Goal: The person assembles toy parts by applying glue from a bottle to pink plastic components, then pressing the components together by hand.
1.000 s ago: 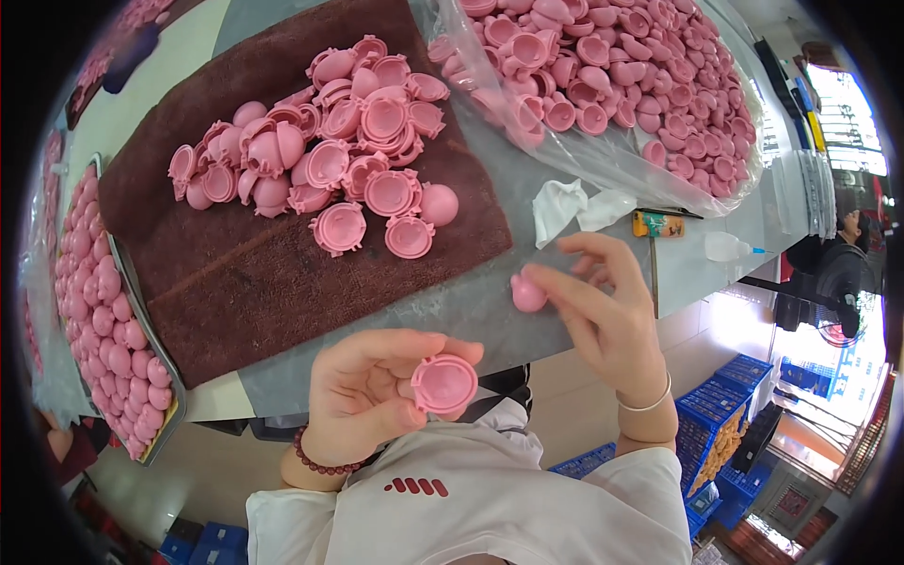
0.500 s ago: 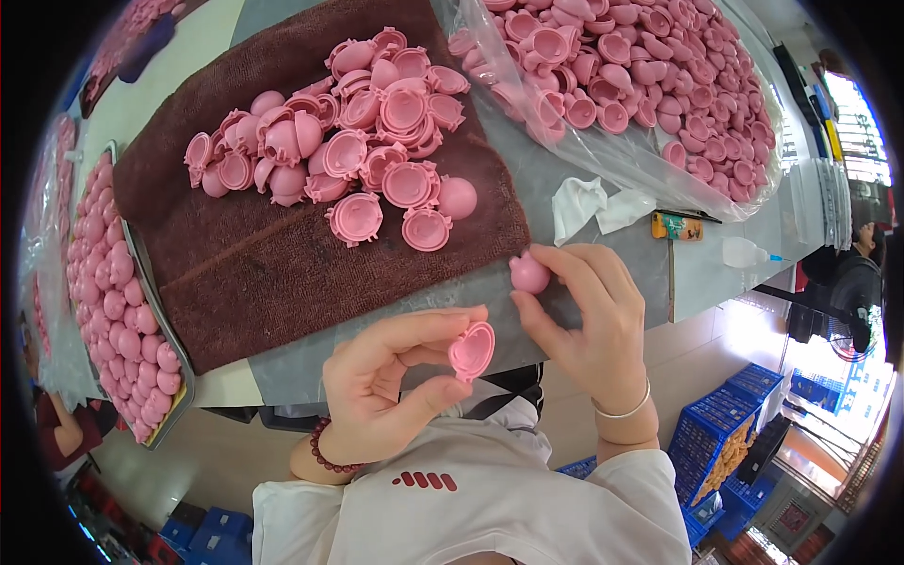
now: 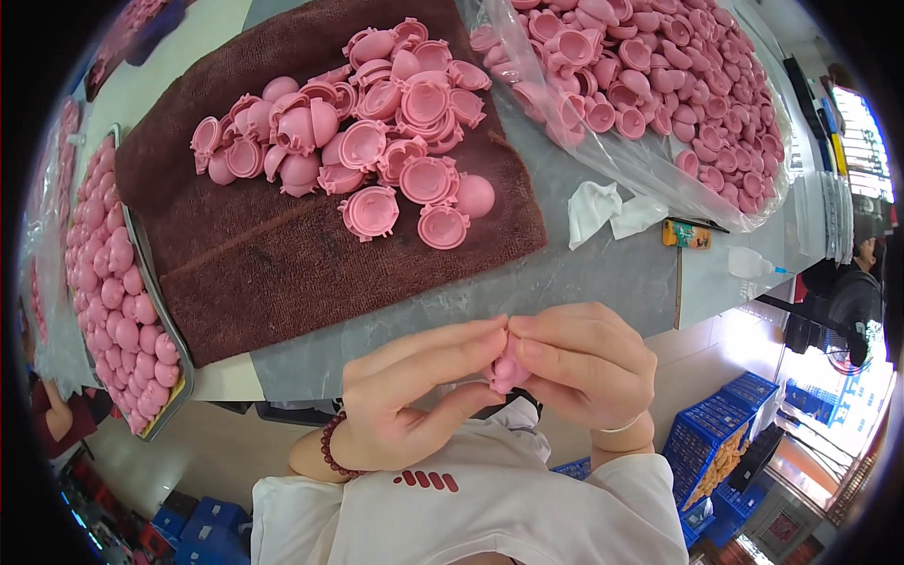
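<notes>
A hand could pass over the grey tabletop (image 3: 424,311) nearside of the brown towel (image 3: 311,278); pink plastic shells (image 3: 427,179) blocked its far half, a loaded tray (image 3: 191,375) its left, a plastic bag (image 3: 617,158) its right.

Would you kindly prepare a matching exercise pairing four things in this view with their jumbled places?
Things
1. rounded pink plastic item
2. dark red beaded bracelet
3. clear plastic bag
4. grey-rimmed tray

Places
A. left of the brown cloth towel
B. between the fingertips of the left hand and right hand
C. around the left wrist
D. at the upper right, around many pink plastic half-shells

Pairs: 1-B; 2-C; 3-D; 4-A
</notes>
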`<state>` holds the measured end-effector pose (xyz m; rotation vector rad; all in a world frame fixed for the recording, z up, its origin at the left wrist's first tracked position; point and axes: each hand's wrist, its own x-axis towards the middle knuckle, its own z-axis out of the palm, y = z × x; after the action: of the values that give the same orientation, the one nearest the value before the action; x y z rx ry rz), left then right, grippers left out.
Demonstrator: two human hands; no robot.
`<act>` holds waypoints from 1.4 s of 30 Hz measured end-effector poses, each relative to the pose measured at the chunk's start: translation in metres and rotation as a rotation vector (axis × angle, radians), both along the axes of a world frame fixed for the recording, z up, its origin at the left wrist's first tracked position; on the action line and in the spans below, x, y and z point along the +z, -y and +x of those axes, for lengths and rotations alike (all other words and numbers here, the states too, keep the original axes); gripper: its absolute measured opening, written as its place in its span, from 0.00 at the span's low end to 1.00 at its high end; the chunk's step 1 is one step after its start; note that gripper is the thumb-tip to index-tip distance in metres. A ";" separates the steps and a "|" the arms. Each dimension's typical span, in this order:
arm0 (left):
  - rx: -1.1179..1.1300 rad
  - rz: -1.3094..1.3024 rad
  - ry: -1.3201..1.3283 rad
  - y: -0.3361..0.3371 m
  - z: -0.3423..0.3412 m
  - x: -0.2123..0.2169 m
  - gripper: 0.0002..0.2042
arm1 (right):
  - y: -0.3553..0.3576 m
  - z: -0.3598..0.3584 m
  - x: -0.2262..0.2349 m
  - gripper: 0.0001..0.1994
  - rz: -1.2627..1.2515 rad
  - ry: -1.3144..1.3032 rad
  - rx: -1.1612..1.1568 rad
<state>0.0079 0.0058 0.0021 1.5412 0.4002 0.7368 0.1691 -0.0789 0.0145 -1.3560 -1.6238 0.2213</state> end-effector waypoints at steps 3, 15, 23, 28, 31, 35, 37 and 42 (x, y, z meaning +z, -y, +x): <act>-0.011 -0.054 -0.004 -0.001 -0.001 -0.004 0.19 | 0.005 -0.005 0.002 0.16 0.010 0.059 -0.085; -0.053 -0.072 0.201 -0.009 0.000 -0.009 0.22 | 0.075 0.075 -0.016 0.16 0.318 0.165 -0.963; -0.241 -0.707 0.414 -0.003 -0.001 -0.012 0.26 | 0.116 0.172 -0.028 0.22 0.023 -0.144 -1.185; -0.375 -1.050 0.480 -0.003 -0.005 -0.009 0.26 | 0.114 0.173 -0.027 0.16 -0.053 -0.120 -1.176; -0.263 -0.992 0.319 -0.002 0.000 0.003 0.23 | 0.061 0.103 -0.012 0.16 0.231 -0.332 -0.934; -0.284 -0.896 0.372 -0.001 -0.002 -0.006 0.20 | 0.043 0.047 -0.013 0.20 0.110 -0.361 -0.589; -0.300 -0.866 0.413 -0.001 -0.003 -0.009 0.19 | 0.031 0.028 -0.011 0.20 0.056 -0.392 -0.467; -0.417 -0.864 0.523 -0.006 -0.016 -0.015 0.21 | 0.019 0.017 -0.019 0.18 -0.095 -0.532 -0.360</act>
<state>-0.0081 0.0116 -0.0133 0.5504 -0.0211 0.5017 0.1857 -0.0981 -0.0047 -1.4804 -0.9243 0.4059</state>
